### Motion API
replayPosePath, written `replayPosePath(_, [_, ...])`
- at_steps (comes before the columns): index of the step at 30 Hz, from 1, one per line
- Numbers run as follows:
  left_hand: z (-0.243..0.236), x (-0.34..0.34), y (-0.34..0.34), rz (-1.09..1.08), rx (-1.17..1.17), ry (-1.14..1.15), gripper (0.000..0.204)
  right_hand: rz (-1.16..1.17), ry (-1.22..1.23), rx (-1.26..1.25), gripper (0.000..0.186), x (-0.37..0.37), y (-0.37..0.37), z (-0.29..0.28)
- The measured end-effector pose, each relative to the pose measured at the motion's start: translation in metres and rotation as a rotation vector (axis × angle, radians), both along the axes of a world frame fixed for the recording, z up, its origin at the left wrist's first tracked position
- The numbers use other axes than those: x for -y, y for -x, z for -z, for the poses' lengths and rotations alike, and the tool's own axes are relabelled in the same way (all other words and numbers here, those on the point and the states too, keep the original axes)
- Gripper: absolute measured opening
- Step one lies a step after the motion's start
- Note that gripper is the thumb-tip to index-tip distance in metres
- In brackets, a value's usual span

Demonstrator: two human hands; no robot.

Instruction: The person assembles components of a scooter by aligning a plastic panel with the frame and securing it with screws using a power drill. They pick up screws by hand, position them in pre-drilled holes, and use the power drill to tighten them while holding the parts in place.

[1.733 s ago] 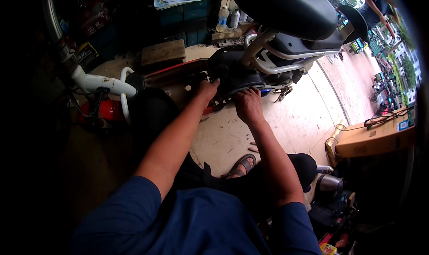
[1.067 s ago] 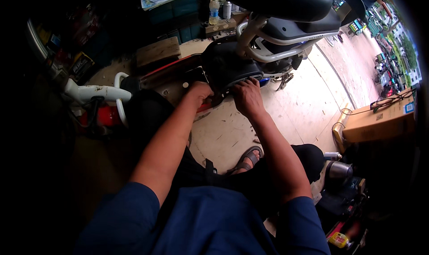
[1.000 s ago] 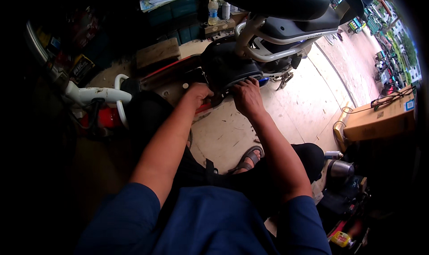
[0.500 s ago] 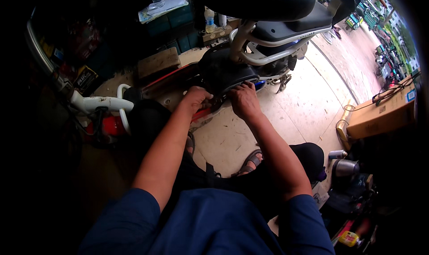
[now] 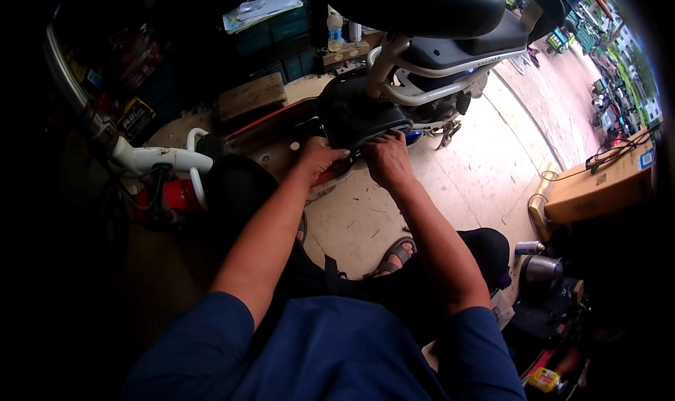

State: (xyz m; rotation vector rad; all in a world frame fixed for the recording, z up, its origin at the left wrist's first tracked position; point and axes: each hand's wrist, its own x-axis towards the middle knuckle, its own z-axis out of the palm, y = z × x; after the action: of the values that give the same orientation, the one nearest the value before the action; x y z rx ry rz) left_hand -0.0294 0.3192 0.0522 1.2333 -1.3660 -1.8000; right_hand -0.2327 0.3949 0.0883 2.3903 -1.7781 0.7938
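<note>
A scooter with a black seat (image 5: pixel 422 7) and white frame tubes (image 5: pixel 394 70) stands in front of me. Below the seat is its rounded black plastic cover (image 5: pixel 351 112). My right hand (image 5: pixel 387 158) curls its fingers over the cover's near right edge. To its left, my left hand (image 5: pixel 322 156) is closed at the cover's lower edge, thumb stretched toward the right hand. What lies under the left fingers is hidden. The scooter's red-edged footboard (image 5: pixel 281 137) runs leftward from the cover.
A white front tube (image 5: pixel 162 160) with red parts stands at left. A cardboard box (image 5: pixel 598 190) is at right, with a spray can (image 5: pixel 529 247) and a metal pot-like thing (image 5: pixel 541 269) nearer me. Bottles (image 5: pixel 335 32) and a wooden block (image 5: pixel 252 97) sit behind the footboard.
My left hand has shifted slightly along the cover's edge, its thumb now straighter toward the right hand. The right hand stays on the edge. The whole view has moved a little.
</note>
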Motion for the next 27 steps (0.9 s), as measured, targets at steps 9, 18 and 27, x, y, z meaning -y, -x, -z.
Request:
replayPosePath(9, [0.012, -0.007, 0.008, -0.084, -0.065, 0.049, 0.03, -0.033, -0.074, 0.09, 0.023, 0.003, 0.01, 0.008])
replayPosePath(18, [0.03, -0.002, 0.002, -0.096, -0.216, -0.059, 0.02, 0.009, -0.148, -0.053, 0.016, 0.002, 0.0, -0.008])
replayPosePath(27, [0.041, -0.001, 0.016, -0.159, -0.11, -0.019, 0.021, -0.016, -0.126, -0.015, 0.013, 0.006, 0.007, 0.009])
